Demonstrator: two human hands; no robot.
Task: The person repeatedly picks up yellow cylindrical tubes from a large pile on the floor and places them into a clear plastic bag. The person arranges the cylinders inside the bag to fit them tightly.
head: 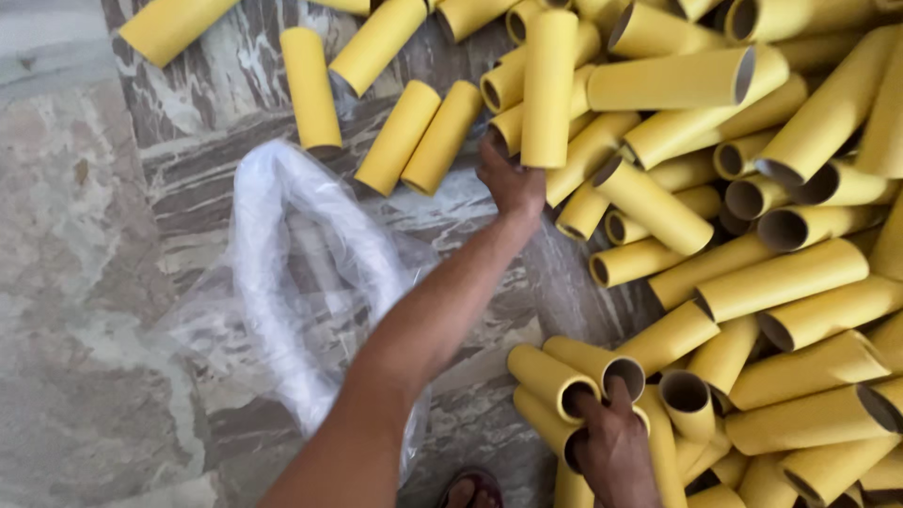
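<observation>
Marbled stone floor (75,282), brown and grey.
Strewn with yellow cardboard tubes (790,273), heaped at right; clear plastic bag (292,273) spread beside.

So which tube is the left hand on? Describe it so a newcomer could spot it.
Start at the big heap of yellow cardboard tubes on the marble floor. At its left edge, the left hand reaches up to one tube. Unlike its slanting neighbours, it points straight away from the camera, lying on top of the others.

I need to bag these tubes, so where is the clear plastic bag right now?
In the head view, the clear plastic bag lies open on the marble floor, left of the left hand and the yellow tube pile.
</observation>
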